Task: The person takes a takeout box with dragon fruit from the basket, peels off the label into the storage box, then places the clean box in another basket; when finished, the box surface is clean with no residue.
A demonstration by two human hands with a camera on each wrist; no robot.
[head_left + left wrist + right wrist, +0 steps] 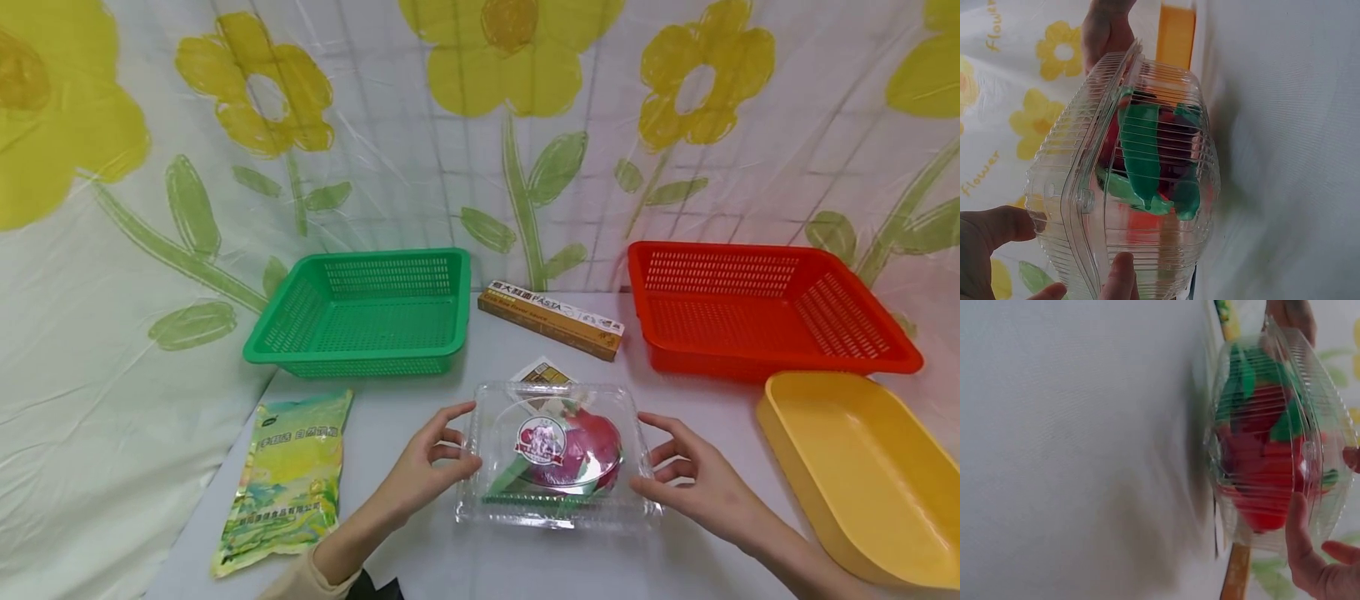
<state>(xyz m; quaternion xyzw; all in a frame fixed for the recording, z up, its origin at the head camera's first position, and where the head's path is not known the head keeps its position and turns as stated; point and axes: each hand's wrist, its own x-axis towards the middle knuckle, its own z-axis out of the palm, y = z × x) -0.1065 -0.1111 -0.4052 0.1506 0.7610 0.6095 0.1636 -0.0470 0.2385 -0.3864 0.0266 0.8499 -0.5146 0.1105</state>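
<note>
Clamshell box: lower centre, probably two-handed for balance
Left hand: pinches left end
Right hand: pinches right end

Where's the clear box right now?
In the head view, the clear box is at the lower middle, between the left hand and the right hand, with the pasta box beyond it.
</note>
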